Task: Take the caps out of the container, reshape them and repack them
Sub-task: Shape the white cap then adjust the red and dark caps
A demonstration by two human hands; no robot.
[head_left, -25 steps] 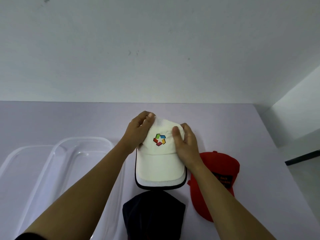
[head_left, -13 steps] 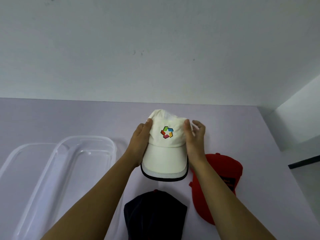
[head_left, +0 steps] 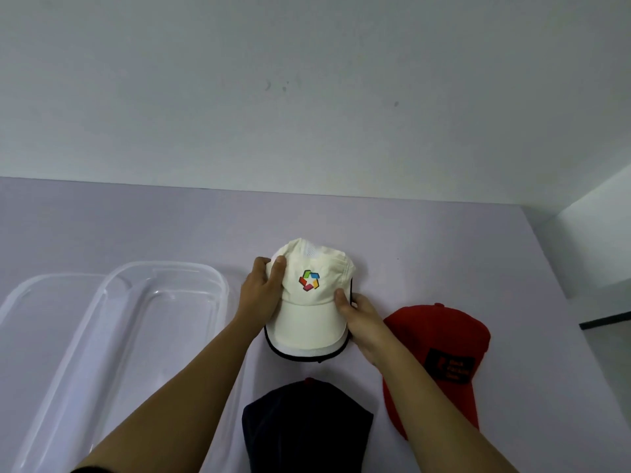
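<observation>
Centrally, left hand (head_left: 261, 297) and right hand (head_left: 362, 320) gripping white cap (head_left: 309, 317), red cap (head_left: 444, 332) beside, dark cap (head_left: 307, 428) nearer, container (head_left: 223, 288) leftward

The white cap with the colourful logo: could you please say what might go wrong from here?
The left hand and right hand pinch the white fabric cap at its sides, so its soft crown may crease. The red fabric cap lies beside the right wrist and could get nudged.

middle cap (head_left: 309, 312) being held between left hand (head_left: 261, 295) and right hand (head_left: 363, 319) | container (head_left: 164, 322) lying left of it, second tub (head_left: 41, 302) lying farther left | right cap (head_left: 440, 339) lying just right | near cap (head_left: 307, 428) lying in front
</observation>
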